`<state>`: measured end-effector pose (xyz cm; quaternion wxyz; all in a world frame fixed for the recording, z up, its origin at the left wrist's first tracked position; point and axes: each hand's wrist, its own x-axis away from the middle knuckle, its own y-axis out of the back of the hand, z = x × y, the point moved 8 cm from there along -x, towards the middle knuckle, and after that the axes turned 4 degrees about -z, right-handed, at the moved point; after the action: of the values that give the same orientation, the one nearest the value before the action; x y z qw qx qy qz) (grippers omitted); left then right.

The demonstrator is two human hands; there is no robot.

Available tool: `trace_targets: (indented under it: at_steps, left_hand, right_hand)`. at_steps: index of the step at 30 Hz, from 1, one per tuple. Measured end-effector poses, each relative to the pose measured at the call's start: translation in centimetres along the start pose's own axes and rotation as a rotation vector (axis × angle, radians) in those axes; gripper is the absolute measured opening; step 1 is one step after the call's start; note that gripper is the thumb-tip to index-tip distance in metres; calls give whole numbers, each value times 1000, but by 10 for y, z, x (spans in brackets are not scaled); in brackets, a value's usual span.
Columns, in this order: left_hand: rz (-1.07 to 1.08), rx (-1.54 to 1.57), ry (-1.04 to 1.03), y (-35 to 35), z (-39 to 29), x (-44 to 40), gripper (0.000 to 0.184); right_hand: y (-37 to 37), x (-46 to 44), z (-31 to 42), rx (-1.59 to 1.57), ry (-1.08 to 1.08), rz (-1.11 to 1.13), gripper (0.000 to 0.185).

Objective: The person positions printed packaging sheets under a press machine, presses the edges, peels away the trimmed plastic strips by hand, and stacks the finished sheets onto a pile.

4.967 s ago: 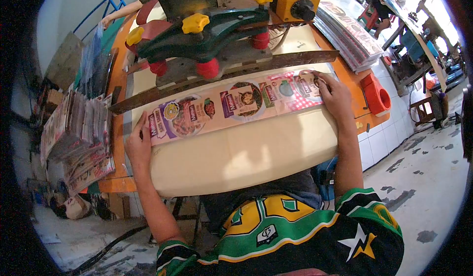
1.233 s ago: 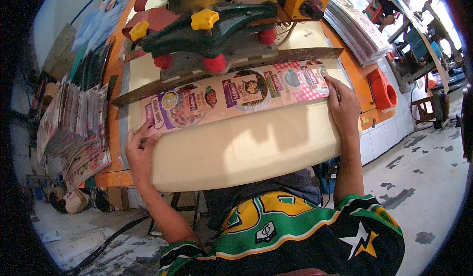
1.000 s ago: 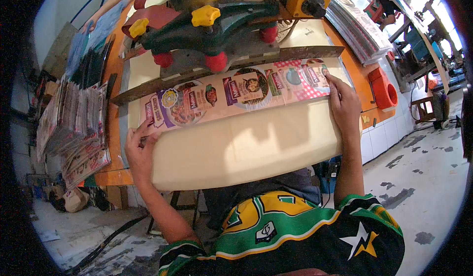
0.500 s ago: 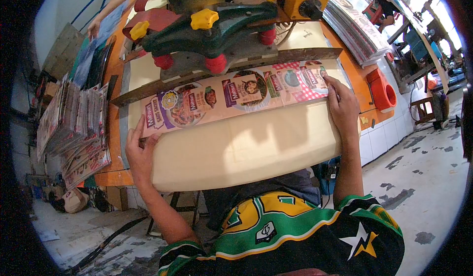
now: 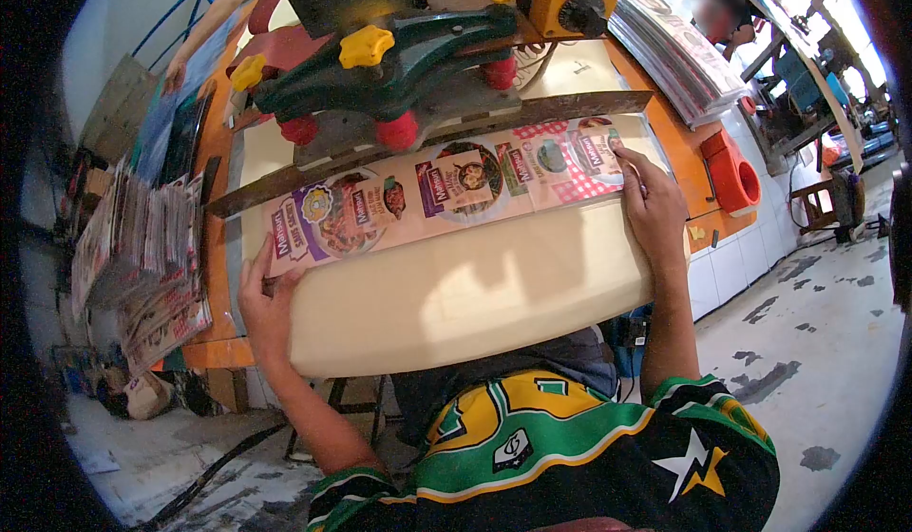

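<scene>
Printed strip [image 5: 456, 185] is lying lengthwise across the cream padded surface [image 5: 475, 290], just on the near side of the long metal bar [image 5: 560, 111] and running roughly parallel to it. Left hand [image 5: 266, 309] is touching the strip's left end at the near corner, index finger extending along the edge, thumb standing apart from it. Right hand [image 5: 655, 198] is touching the strip's right end, fingertips reaching onto the checkered print, fingers curling. Can't tell whether either hand is pinching the film or only pressing it flat. Green bracket [image 5: 418, 66] with yellow star knobs [image 5: 367, 47] is sitting above and behind the bar, red cylinders [image 5: 396, 131] showing under it. Yellow control box [image 5: 570, 0] with a black dial is sitting to the right of the bracket. Orange tabletop [image 5: 218, 354] is showing around the pad. Red tape dispenser [image 5: 730, 176] is standing at its right edge, well apart from the right hand. Left stack [image 5: 152, 237] of printed sheets is leaning beside the tabletop; right stack [image 5: 670, 52] is lying at the far right. Another person's hand [image 5: 176, 74] is reaching in at upper left, over bluish film [image 5: 176, 109].
</scene>
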<state>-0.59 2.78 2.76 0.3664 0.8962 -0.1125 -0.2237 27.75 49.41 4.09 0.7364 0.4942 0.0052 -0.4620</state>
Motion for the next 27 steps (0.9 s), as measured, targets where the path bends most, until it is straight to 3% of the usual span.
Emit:
trace_targets:
  at_steps: [27]
  left_hand:
    - [4, -14, 44, 2, -2, 1, 71]
  right_hand:
    - [-1, -1, -3, 30, -14, -13, 27]
